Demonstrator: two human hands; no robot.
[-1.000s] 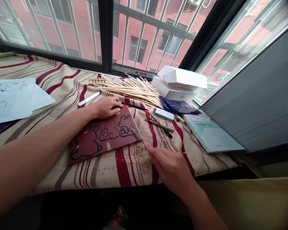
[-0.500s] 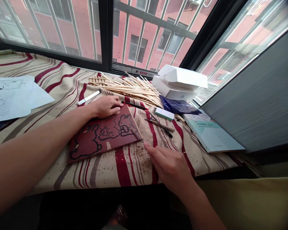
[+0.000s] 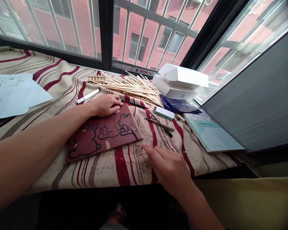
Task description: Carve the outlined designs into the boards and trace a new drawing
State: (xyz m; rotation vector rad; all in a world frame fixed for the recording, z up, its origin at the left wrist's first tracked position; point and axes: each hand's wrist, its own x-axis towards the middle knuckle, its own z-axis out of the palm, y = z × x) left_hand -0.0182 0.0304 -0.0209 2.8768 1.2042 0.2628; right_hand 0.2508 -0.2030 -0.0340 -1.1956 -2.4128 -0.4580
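Note:
A reddish-brown board (image 3: 86,137) lies at a slant on the striped cloth (image 3: 105,174), with cartoon animal outlines in black and a pale cut patch near its front edge. My left hand (image 3: 108,104) bears on the board's far edge, its fingers bent over the corner. My right hand (image 3: 166,166) is closed in a pinch around a thin carving tool (image 3: 137,134); most of its handle is hidden in the hand. The tool's thin end lies over the board's right corner, beside one animal outline. Brown shavings (image 3: 140,159) are scattered around that corner.
Beyond the board lie a red-and-black pen (image 3: 135,104), two crossed slim tools (image 3: 159,124), an eraser (image 3: 164,113) and a white marker (image 3: 88,96). Thin wooden sticks (image 3: 132,89) and a white box (image 3: 180,83) stand by the window. A book (image 3: 213,134) is right, paper sheets (image 3: 12,95) left.
My right hand has shifted very slightly left, with the tool still at the board's right corner. The board's left end appears a little further left; my left hand has barely moved.

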